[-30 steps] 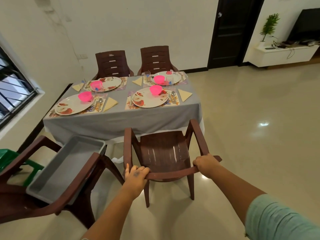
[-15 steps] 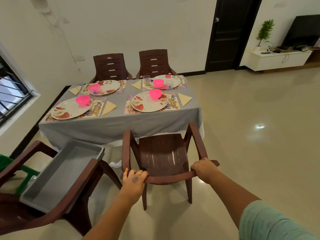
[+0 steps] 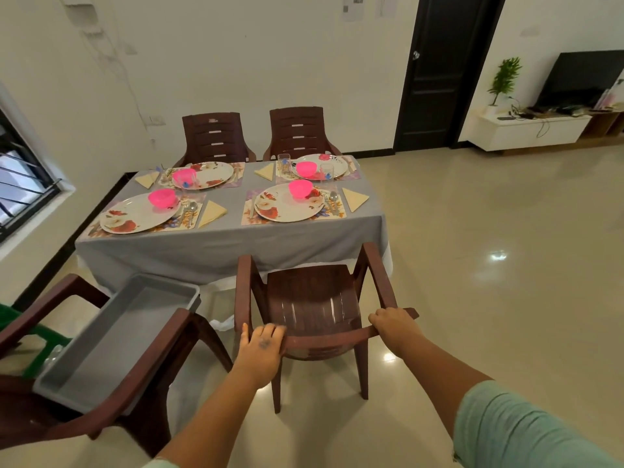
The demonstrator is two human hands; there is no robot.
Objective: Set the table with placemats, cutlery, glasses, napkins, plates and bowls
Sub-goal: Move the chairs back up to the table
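Both hands are gripping the top rail of a brown plastic chair (image 3: 312, 305) that is standing at the near side of the table (image 3: 219, 244), its seat facing the table edge. The left hand (image 3: 260, 349) is lying over the rail's left end with fingers curled over the top; the right hand (image 3: 391, 324) is closing around the right end, where rail meets armrest. The table is wearing a grey cloth and is carrying four settings. Each floral placemat is bearing a flowered plate, the near right plate (image 3: 287, 206) and near left plate (image 3: 138, 214) among them, and a pink bowl (image 3: 300, 188) is sitting on each plate. Cutlery (image 3: 330, 201) is lying just right of the near right plate, with a folded yellow napkin (image 3: 354, 198) beside it. Clear glasses (image 3: 284, 163) are standing near the far settings. Two more brown chairs (image 3: 212, 136) are standing at the far side. At lower left, a grey bin (image 3: 111, 342) is resting across the arms of another chair (image 3: 101, 410).
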